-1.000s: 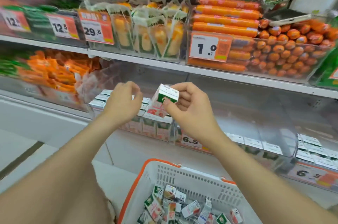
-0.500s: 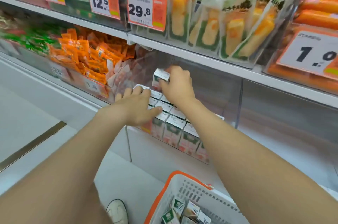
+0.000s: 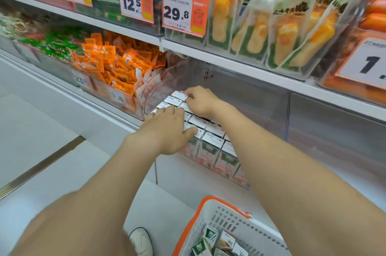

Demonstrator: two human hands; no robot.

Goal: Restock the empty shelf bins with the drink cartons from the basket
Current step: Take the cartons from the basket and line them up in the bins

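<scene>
Small white drink cartons with green and red print stand in rows in a clear shelf bin (image 3: 269, 97) on the lower shelf. My right hand (image 3: 201, 100) reaches deep into the bin, fingertips on the rearmost drink carton (image 3: 178, 95), which stands level with its row. My left hand (image 3: 167, 128) lies flat, fingers apart, on the tops of the front rows of cartons (image 3: 212, 139). A white basket with an orange rim (image 3: 227, 219) sits at the bottom right, with several loose cartons (image 3: 205, 243) inside.
Left of the bin lies a bin of orange snack packets (image 3: 108, 63). The shelf above holds yellow-and-green pouches (image 3: 257, 26) and price tags (image 3: 183, 7). To the right stands an empty clear bin (image 3: 334, 126). A white shoe (image 3: 141, 242) shows on the pale floor.
My right hand has lowered the carton from above the rows down into the back of the bin. My left hand has slid forward over the front cartons. The view has moved closer.
</scene>
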